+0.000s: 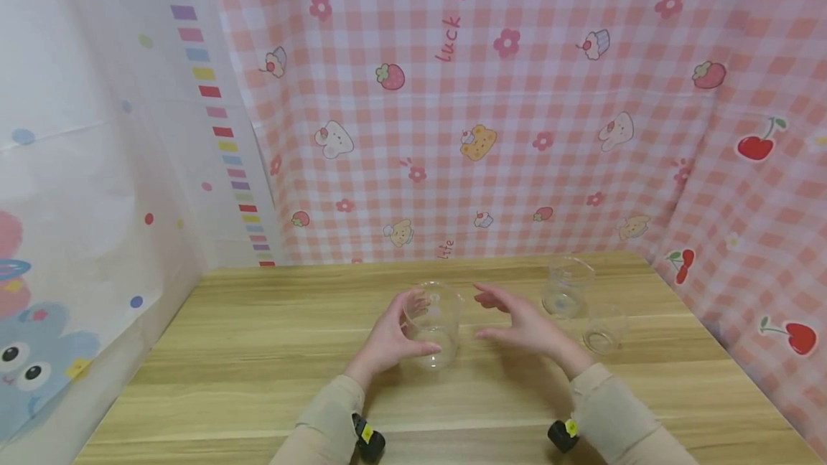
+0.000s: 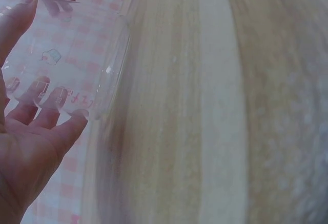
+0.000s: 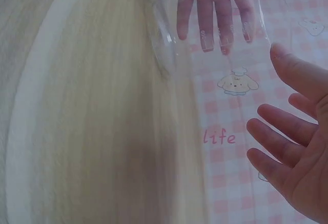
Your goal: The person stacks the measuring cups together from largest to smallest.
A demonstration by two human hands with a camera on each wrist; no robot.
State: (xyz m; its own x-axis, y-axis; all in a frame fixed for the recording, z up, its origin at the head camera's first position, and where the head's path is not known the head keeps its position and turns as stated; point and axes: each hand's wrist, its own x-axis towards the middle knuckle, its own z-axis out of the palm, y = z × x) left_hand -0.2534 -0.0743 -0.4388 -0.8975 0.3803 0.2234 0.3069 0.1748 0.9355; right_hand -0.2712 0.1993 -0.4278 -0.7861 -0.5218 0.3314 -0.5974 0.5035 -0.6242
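A large clear glass beaker with a spout and printed markings stands upright near the middle of the wooden table in the head view. My left hand holds it from the left, thumb on the near side and fingers round the far side. In the left wrist view, those fingers show through the beaker's wall. To the right of the beaker, my right hand is apart from it, palm facing it, fingers loosely spread with nothing in them. The right wrist view shows this hand bare too.
Two smaller clear glass vessels stand right of my right hand: a beaker farther back and a smaller one nearer. The wooden table meets a pink checked cloth at the back, with a white patterned sheet at left.
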